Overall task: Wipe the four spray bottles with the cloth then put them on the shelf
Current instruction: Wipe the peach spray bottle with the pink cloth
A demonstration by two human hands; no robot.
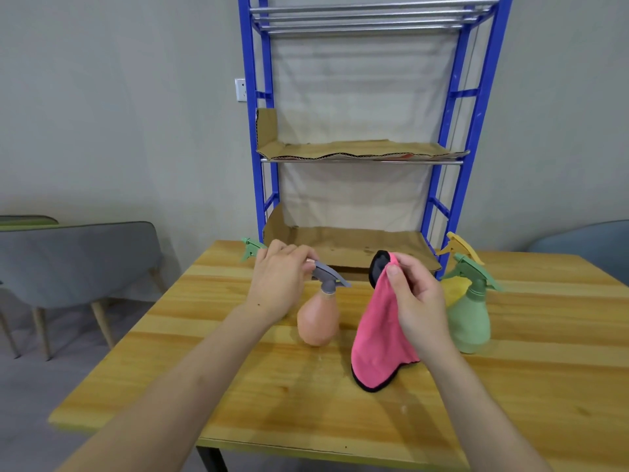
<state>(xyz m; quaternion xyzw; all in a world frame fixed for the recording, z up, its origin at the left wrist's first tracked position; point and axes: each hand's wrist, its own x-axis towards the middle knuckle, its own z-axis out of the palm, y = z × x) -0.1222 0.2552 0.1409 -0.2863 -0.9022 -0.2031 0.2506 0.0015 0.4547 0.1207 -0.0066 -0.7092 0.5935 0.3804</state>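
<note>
L hand [277,284] grip curled round peach bottle [318,321] at its grey spray head, bottle on tabletop [238,386]; R hand [420,311] grip pinches pink cloth [377,338]

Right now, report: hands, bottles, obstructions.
Left hand grips grey trigger of peach spray bottle. Right hand pinches pink cloth. Green bottle, yellow bottle close beside it.

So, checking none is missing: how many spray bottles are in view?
4: peach one in the left hand, green one at right, yellow one behind it, and one showing only its green trigger behind the left hand.
</note>
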